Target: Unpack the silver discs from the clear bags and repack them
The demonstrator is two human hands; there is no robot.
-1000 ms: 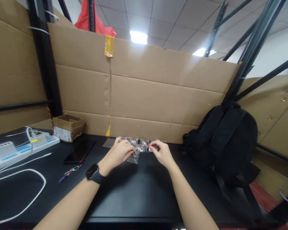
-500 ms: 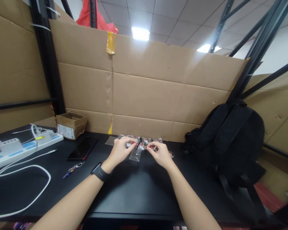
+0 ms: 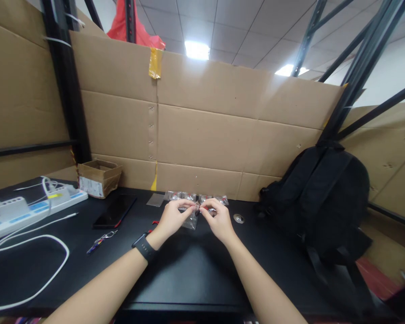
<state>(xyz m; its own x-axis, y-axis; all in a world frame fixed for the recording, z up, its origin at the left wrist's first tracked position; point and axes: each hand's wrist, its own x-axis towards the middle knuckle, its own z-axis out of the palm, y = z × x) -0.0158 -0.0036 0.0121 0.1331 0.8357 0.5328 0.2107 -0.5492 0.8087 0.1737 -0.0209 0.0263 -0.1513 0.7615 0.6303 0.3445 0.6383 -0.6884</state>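
My left hand [image 3: 173, 219] and my right hand [image 3: 220, 221] meet over the black table. Their thumbs and index fingers are pinched close together around a tiny dark piece [image 3: 197, 208], too small to name. A clear plastic bag [image 3: 190, 221] lies just beneath the left fingertips. Behind the hands, small clear packets with red and silvery contents, such as this packet [image 3: 175, 195], are lined up, partly hidden by my fingers. To the right sits a round, shiny disc [image 3: 238, 218]. Something small and red [image 3: 155, 222] shows beside my left wrist.
A flat clear sleeve [image 3: 155, 200] lies left of the packets. Farther left are a dark phone or tablet [image 3: 115, 210], a keyring [image 3: 101, 241], a small cardboard box [image 3: 100, 177] and a white power strip [image 3: 40, 208] with cables. A black backpack [image 3: 327, 202] fills the right side.
My hands have come together, so their fingertips now almost touch. The shiny disc on the right and the red thing by my left wrist show more fully.
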